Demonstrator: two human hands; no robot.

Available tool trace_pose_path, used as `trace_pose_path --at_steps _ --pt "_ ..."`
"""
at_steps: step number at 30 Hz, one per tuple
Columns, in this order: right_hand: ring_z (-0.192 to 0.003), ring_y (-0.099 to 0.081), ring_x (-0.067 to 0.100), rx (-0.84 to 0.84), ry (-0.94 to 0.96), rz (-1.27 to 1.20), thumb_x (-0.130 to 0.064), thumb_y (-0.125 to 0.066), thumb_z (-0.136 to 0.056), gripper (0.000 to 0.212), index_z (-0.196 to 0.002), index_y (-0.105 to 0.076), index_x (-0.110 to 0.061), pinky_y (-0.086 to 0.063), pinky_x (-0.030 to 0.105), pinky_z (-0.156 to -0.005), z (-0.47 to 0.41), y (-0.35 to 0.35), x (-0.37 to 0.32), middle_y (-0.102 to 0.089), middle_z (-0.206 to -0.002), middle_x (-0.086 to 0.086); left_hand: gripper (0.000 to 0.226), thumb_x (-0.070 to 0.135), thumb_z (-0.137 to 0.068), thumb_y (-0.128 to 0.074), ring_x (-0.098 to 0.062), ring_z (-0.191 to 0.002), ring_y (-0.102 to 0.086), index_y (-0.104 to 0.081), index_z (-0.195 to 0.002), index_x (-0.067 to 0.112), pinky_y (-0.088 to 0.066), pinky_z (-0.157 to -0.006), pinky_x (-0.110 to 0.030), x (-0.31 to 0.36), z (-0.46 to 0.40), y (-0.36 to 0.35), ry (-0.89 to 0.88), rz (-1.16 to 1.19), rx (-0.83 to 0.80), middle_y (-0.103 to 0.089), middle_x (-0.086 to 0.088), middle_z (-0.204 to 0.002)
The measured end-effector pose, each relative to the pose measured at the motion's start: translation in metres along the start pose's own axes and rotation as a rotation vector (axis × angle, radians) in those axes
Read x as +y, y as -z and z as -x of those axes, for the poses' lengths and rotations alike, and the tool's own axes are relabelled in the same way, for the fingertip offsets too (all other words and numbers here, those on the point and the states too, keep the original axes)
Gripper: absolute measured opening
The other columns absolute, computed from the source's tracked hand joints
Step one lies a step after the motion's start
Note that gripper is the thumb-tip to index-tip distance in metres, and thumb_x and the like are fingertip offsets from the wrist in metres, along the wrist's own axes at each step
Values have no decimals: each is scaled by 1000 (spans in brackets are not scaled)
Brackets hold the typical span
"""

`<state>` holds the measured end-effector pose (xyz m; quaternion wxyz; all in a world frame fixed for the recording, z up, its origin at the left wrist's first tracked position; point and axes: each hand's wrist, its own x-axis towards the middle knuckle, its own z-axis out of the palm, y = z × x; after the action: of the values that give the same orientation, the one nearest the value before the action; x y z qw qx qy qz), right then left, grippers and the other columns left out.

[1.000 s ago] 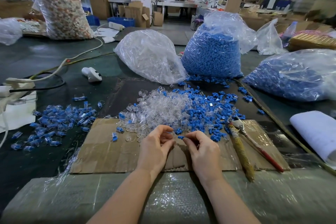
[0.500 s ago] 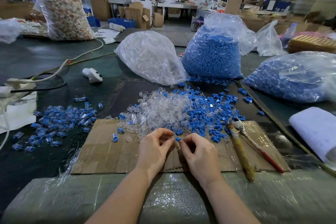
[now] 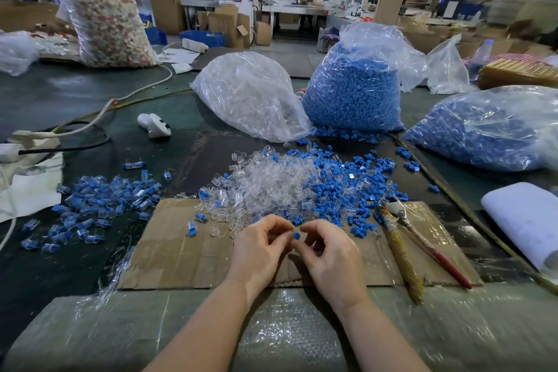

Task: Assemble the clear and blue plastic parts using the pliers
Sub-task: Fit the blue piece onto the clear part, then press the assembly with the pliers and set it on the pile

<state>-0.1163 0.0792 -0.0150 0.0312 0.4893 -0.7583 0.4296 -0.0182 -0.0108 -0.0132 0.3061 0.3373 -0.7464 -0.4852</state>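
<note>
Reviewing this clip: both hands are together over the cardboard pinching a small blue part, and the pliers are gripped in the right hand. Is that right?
Not quite. The head view shows the pliers lying untouched on the cardboard, to the right of the right hand. The rest holds: the left hand and right hand meet over the cardboard, pinching a small blue part.

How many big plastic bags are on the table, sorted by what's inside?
Blue parts: 2
Clear parts: 1
Mixed pale and reddish pieces: 1
Looks empty or unclear: 2
Total: 6
</note>
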Motion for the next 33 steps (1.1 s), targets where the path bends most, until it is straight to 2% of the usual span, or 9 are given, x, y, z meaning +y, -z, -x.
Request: trace_pose_path --at_steps 4,15,18,20,22,25,28,30,33 --pt "-80 -57 9 -26 63 1 -17 -74 -79 20 -98 -70 -18 -49 27 -74 -1 1 0 -63 -85 -10 16 7 -85 -64 -9 -78 -66 -69 -87 22 -55 -78 -25 1 0 0 13 18 -3 -70 4 -80" --pt "-82 -59 14 -32 80 29 -15 -75 -77 15 -91 -71 -16 -43 21 -73 -1 2 -1 -63 -82 -6 12 9 -79 -71 -6 -67 -62 -70 -81 21 -50 -69 -18 3 -1 -1 11 -10 24 -70 4 -74" --pt "-89 -57 16 18 39 85 -18 -76 -76 22 -97 -70 -15 -42 29 -80 -2 5 1 -62 -89 -5 14 7 -79 -71 -6 -63 -60 -67 -77 21 -50 -67 -20 5 -4 -1 61 46 26 -68 1 -71" --pt "-99 -55 17 91 -47 214 -23 -72 -80 28 -106 -66 -17 -38 34 -87 -2 12 6 -62 -102 -2 14 5 -79 -70 -7 -63 -62 -67 -76 19 -52 -69 -24 6 -5 -1 96 102 21 -68 1 -68" --pt "-110 -49 20 124 -246 414 -34 -63 -85 38 -120 -57 -20 -34 38 -93 -4 25 15 -56 -117 3 13 5 -80 -69 -3 -61 -61 -67 -77 18 -51 -66 -20 5 -5 -1 111 115 13 -67 2 -67" --pt "-128 -36 30 -23 -624 722 -51 -43 -90 60 -141 -27 -22 -28 49 -104 -8 50 33 -38 -140 13 9 7 -81 -69 0 -60 -58 -68 -81 16 -46 -61 -13 5 -7 0 105 87 12 -66 3 -70" --pt "-140 -16 33 -195 -821 754 -62 -30 -90 75 -148 -3 -23 -12 62 -108 -9 66 48 -19 -153 14 8 6 -82 -68 -3 -60 -57 -68 -83 13 -46 -61 -15 6 -8 0 112 103 15 -66 0 -70" --pt "-138 -20 34 -229 -826 779 -63 -26 -90 75 -148 -3 -22 -14 61 -107 -9 68 51 -22 -151 14 8 4 -83 -67 1 -54 -57 -68 -83 12 -46 -57 -13 7 -8 0 125 131 9 -65 0 -67" --pt "-123 -36 33 -167 -726 833 -47 -37 -94 55 -138 -28 -16 -34 47 -98 -10 68 48 -38 -136 17 6 2 -84 -65 1 -48 -56 -67 -84 8 -45 -51 -13 9 -9 0 148 174 1 -64 2 -62"
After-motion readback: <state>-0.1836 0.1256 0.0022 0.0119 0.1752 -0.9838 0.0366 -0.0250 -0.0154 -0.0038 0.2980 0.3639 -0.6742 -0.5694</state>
